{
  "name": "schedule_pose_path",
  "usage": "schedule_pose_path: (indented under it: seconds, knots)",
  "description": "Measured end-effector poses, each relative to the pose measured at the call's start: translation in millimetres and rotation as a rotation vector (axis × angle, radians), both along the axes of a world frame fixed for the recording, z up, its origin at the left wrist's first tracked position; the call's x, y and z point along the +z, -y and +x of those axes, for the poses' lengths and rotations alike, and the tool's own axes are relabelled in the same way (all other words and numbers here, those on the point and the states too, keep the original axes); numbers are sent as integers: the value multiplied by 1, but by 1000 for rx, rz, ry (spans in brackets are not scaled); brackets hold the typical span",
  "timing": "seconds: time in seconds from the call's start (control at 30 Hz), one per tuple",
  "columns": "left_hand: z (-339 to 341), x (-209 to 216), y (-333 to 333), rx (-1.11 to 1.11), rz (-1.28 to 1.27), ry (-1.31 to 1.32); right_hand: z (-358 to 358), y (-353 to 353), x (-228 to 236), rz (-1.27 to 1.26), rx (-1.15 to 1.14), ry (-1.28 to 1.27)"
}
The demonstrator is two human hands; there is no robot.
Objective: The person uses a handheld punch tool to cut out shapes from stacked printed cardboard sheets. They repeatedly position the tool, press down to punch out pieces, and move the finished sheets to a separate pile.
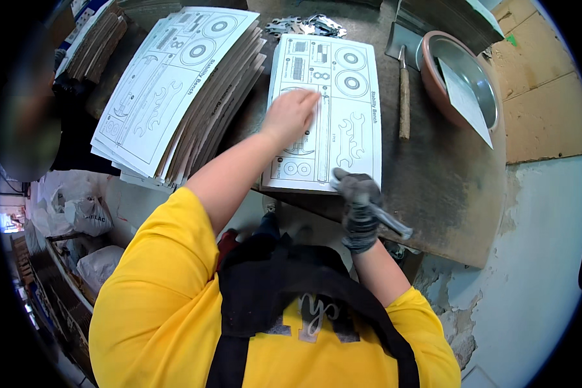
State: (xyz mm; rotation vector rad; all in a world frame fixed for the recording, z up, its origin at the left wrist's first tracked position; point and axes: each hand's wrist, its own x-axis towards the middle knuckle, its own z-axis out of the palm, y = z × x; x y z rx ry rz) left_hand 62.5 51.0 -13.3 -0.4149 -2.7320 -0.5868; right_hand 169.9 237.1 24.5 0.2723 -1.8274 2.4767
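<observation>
My bare left hand (293, 118) is over a printed white sheet (359, 58) with line drawings of wrenches and round parts. Its fingertips are pinched together near the middle of the sheet; whatever they hold is too small to make out. At the sheet's lower right corner is my right hand (359, 197) in a dark grey glove, fingers wrapped round a grey, rod-like metal tool (392, 223). One end of that tool sticks out toward the lower right; its kind is unclear. Beyond the sheet lies a pile of small flat metal wrenches (307, 26).
A tall, fanned stack of similar printed boards (174, 90) stands to the left. On the right lie a wooden-handled tool (404, 97) with a flat metal head and a pinkish basin (436, 87) holding a metal bowl and a paper sheet. The dark table's edge (459, 258) curves at the right front.
</observation>
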Motion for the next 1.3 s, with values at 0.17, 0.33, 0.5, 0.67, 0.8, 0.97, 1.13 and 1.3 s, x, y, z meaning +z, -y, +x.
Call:
schedule_pose_path:
  seconds: [0.17, 0.33, 0.5, 0.67, 0.8, 0.97, 1.13, 1.3]
  knots:
    - [89, 22, -35, -376, -107, 54, 0, -56, 8, -40, -114, -49]
    - [99, 40, -48, -417, -360, -5, 7, -84, 22, -66, -105, -168]
    - [108, 137, -16, -151, -269, -220, -2, -98, 45, -142, -168, -298]
    - [145, 178, 65, 133, -211, -388, -14, -102, 44, -170, -149, -295]
    - [186, 159, 167, 313, -267, -259, -22, -85, 41, -149, -83, -289]
    - [208, 134, 211, 426, -279, 160, -40, -56, 28, -225, -32, -201]
    - [131, 119, 72, -101, 136, 24, -81, -14, -2, -226, -22, -63]
    - [38, 23, 0, -54, 27, 87, -146, 46, -21, -240, 53, -180]
